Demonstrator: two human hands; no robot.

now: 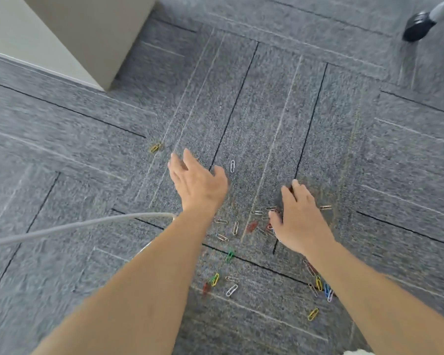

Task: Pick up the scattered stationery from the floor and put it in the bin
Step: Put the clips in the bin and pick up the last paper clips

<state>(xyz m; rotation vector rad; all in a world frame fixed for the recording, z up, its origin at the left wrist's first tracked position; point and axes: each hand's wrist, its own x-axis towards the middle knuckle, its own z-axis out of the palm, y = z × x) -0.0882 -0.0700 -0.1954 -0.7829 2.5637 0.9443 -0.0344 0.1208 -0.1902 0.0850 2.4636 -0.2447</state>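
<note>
Grey carpet floor [369, 149] with dark seam lines fills the view, slightly blurred. Coloured and silver paper clips [235, 228] lie scattered across the lower centre of the frame, between and below two bare forearms. A white clip [232, 166] sits alone just right of the left hand [199, 183], and a yellow clip [155, 147] lies apart, up and to its left. The left hand's fingers [189, 160] are straight and spread, holding nothing. The right hand [301, 221] is palm down over the densest cluster, its fingers [299, 188] close together; they may be touching clips, but blur hides this. A beige cabinet [92, 34] stands at upper left, a black chair caster [418, 25] at upper right, and a grey cable [75, 226] crosses the left side.
</note>
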